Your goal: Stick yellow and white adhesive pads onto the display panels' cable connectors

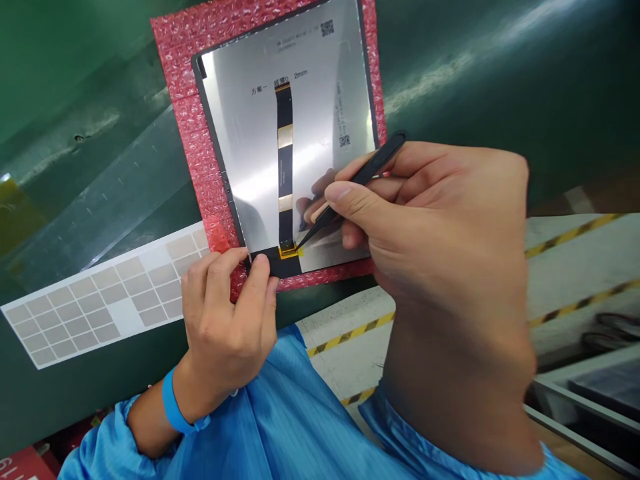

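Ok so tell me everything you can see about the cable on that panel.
The cable is a flat, flexible-looking black strip with two pale gold bands and a brownish-gold upper end. Tiny print, too small to read, runs along its middle. It lies nearly straight on the silvery panel, its lower end at some yellow tape. The tweezers in the right hand point at that end; I can't tell whether they touch it.

Noted silver-backed screen (pixel 320 133), lying askew on pink bubble wrap (pixel 186 147); flat black cable (pixel 285 167) lengthwise along it; black tweezers (pixel 374 165) slanted, tip at cable's lower end.
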A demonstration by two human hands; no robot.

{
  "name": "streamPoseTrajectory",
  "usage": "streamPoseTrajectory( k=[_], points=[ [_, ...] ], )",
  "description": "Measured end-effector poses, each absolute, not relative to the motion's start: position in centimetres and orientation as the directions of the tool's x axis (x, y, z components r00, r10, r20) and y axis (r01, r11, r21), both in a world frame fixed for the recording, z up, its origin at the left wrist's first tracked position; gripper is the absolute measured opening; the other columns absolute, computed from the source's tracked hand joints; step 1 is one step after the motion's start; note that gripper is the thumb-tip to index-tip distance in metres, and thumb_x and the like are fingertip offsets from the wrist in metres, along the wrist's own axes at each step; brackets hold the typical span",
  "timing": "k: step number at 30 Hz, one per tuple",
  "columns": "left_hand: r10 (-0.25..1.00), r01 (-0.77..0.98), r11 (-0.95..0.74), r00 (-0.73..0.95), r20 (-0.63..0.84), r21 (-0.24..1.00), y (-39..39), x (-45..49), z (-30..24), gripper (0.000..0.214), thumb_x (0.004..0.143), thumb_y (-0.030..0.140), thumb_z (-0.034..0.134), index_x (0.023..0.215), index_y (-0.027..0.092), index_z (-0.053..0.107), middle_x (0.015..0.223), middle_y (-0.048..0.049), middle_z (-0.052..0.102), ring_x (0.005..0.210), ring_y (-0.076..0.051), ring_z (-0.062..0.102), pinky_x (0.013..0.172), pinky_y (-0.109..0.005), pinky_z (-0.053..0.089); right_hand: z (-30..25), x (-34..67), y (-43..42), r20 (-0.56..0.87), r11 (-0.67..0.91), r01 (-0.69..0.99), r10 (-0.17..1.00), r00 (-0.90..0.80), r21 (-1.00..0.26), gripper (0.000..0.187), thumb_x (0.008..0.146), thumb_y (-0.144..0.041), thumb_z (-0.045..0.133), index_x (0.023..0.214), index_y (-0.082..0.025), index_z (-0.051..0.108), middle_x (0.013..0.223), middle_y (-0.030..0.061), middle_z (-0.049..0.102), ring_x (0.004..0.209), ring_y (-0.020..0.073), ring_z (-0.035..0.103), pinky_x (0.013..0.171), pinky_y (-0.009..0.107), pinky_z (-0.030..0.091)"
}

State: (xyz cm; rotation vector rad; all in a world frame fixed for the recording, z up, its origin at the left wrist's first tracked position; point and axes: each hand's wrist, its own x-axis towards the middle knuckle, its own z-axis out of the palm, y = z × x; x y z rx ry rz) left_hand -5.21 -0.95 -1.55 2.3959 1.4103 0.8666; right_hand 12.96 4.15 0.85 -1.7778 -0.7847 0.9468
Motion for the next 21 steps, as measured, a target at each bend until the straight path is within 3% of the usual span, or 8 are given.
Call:
streamPoseTrajectory(
  k=[10, 16, 21],
  points=[
    [0.863, 0.746, -0.495, 0.362, 0.353, 0.445, -0.97, -5.11, -1.34, 0.023, 0.097, 0.011, 0.073, 0.12, 0.013, 0.075, 0.118, -0.0181, 0.073, 0.111, -0.032, 0.065, 0.093, -0.049, 0.06, 1.14, 12.91, 4.13, -0.257, -0.338, 0.084, 0.834, 0.488, -0.937, 0.017, 0.083, -0.001, 0.076, 0.078, -0.017, 0.076, 0.07, 0.0002, 0.074, 0.045, 0.0072, 0.058, 0.035, 0.016, 0.037],
    [0.846, 0.748, -0.526, 0.413, 0.338, 0.404, -0.97, -4.96, -1.5, 0.041, 0.092, 0.001, 0.071, 0.129, 0.018, 0.075, 0.127, -0.0191, 0.069, 0.119, -0.034, 0.062, 0.098, -0.053, 0.058, 1.24, 12.87, 4.31, -0.26, -0.342, 0.085, 0.832, 0.49, -0.936, 0.016, 0.082, -0.001, 0.076, 0.077, -0.017, 0.076, 0.069, -0.0005, 0.073, 0.043, 0.0062, 0.053, 0.037, 0.018, 0.036],
    [0.851, 0.773, -0.517, 0.418, 0.32, 0.367, -1.04, -4.61, -1.6, 0.042, 0.094, 0.001, 0.067, 0.131, 0.019, 0.075, 0.13, -0.0195, 0.067, 0.123, -0.035, 0.06, 0.101, -0.054, 0.055, 1.39, 12.67, 4.2, -0.252, -0.344, 0.098, 0.827, 0.503, -0.934, 0.017, 0.083, 0.0, 0.076, 0.078, -0.016, 0.076, 0.07, -0.0003, 0.074, 0.045, 0.0066, 0.055, 0.039, 0.018, 0.036]
  ],
)
